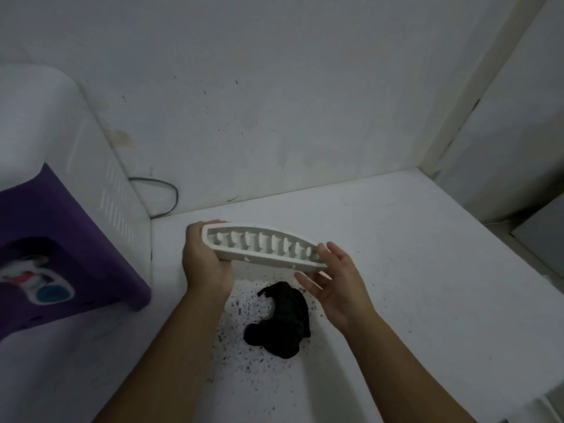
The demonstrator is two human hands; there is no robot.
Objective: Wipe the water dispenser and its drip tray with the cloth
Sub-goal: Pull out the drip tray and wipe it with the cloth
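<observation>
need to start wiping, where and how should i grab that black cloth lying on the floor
Take the cloth from above at its bunched middle hump, which stands highest. It lies crumpled on the floor below the tray. The right hand looks the freer one: its fingers lie loose at the tray's end, while the left hand grips the other end.

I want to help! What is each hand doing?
Left hand: grips one end of the drip tray.
Right hand: open, fingers touching the tray's other end.

White floor (412, 270), seen from above. Crumpled black cloth (282, 319) is laid directly on it, surrounded by scattered dark specks (244, 306); water dispenser (61, 209) is stood at left.
</observation>
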